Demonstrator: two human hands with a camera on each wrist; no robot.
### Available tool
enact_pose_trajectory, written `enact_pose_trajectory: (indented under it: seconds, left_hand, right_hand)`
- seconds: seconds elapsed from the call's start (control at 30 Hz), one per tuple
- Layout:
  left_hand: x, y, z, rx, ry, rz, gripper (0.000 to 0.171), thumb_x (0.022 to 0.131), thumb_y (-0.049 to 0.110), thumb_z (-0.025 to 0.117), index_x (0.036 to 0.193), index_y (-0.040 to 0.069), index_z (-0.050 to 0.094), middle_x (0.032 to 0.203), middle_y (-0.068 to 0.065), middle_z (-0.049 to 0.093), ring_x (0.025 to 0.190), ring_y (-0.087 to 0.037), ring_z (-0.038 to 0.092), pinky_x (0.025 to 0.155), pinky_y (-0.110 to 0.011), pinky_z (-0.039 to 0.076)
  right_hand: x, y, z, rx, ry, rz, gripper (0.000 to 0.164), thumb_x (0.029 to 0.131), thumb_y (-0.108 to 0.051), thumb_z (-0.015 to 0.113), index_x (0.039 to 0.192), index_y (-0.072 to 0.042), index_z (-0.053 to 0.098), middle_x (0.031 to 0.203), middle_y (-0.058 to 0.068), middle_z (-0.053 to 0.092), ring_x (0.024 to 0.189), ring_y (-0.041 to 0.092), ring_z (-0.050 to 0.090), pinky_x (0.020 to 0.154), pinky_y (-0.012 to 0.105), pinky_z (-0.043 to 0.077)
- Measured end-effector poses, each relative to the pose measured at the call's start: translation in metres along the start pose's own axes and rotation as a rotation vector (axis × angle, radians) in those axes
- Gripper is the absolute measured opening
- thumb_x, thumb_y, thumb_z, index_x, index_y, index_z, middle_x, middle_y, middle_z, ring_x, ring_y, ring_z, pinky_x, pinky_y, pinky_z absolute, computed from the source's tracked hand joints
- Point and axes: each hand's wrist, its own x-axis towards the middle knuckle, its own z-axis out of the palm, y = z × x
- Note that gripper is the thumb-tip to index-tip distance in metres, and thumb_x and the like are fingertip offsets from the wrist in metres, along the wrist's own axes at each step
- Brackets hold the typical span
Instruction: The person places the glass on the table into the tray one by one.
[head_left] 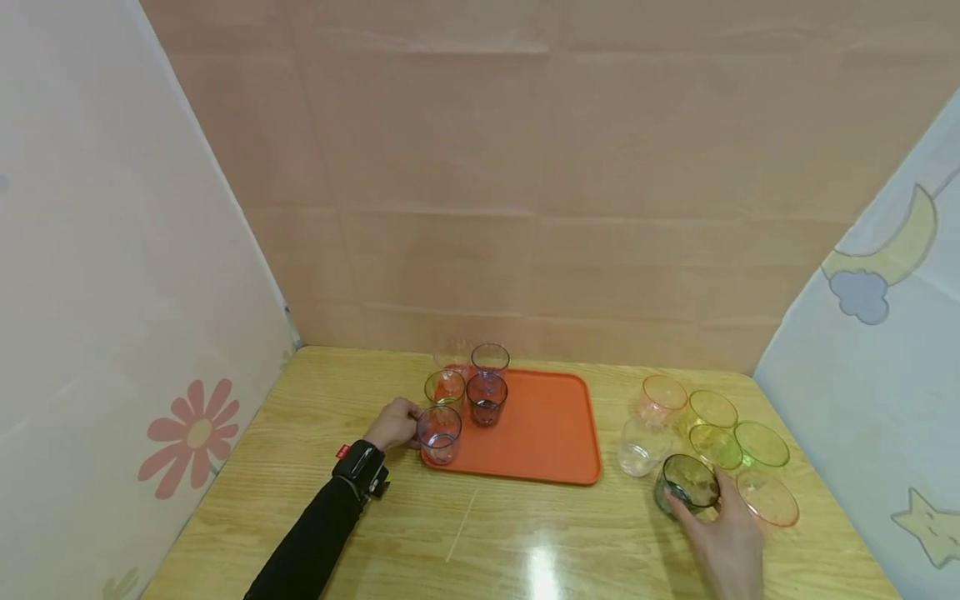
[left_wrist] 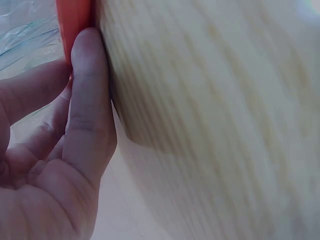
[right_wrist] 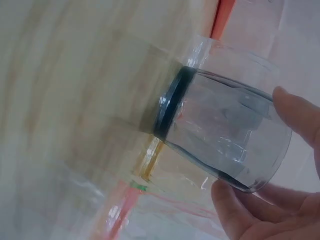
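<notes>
In the head view my left hand [head_left: 393, 424] is at the left edge of an orange tray [head_left: 555, 425], beside a clear glass with a bluish rim [head_left: 439, 435]. The left wrist view shows its thumb and a finger pinching the tray's rim [left_wrist: 75, 22]. Far to the right, my right hand [head_left: 726, 533] grips a dark grey glass [head_left: 686, 485] by its sides near the top. That glass looks upright. The right wrist view shows the thumb on one side of the grey glass [right_wrist: 225, 130] and fingers on the other; its dark base is close to the tabletop.
Several glasses stand on the tray's left part, including a dark purple one [head_left: 487, 404] and a greenish one [head_left: 445, 390]. Around the right hand are a clear glass [head_left: 639, 454], a pink glass [head_left: 663, 404], a green glass [head_left: 761, 446] and an orange-rimmed glass [head_left: 768, 498].
</notes>
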Motion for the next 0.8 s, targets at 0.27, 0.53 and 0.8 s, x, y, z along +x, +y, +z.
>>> enact_pose_trajectory:
  seconds: [0.27,0.53,0.8]
  left_hand:
    - [0.0005,-0.0006,0.0016,-0.007,0.001,-0.004,0.014,0.086,-0.01,0.055,0.09,-0.007,0.068,0.078,-0.012,0.061,0.061,-0.017,0.063,0.055,-0.031,0.058]
    - [-0.0004,0.0025,0.0011,-0.033,-0.007,-0.016,0.014,0.087,-0.01,0.054,0.089,-0.007,0.068,0.078,-0.011,0.06,0.06,-0.017,0.062,0.056,-0.031,0.059]
    - [0.0016,0.0005,0.0007,-0.059,-0.012,-0.014,0.012,0.089,-0.008,0.056,0.089,-0.007,0.067,0.075,-0.01,0.059,0.059,-0.016,0.061,0.055,-0.031,0.058]
  right_hand:
    - [0.0051,0.0018,-0.0004,0.038,-0.17,0.16,0.091,0.079,-0.05,0.077,0.141,0.004,0.038,0.127,0.03,0.051,0.12,0.051,0.048,0.093,0.062,0.043]
    - [0.0054,-0.0003,-0.004,0.128,-0.149,0.266,0.102,0.08,-0.05,0.077,0.148,0.008,0.029,0.137,0.033,0.045,0.125,0.053,0.045,0.1,0.058,0.044]
    - [0.0043,-0.0048,-0.0081,0.24,-0.052,0.271,0.101,0.077,-0.044,0.082,0.149,0.005,0.028,0.139,0.03,0.04,0.125,0.047,0.045,0.079,0.016,0.05]
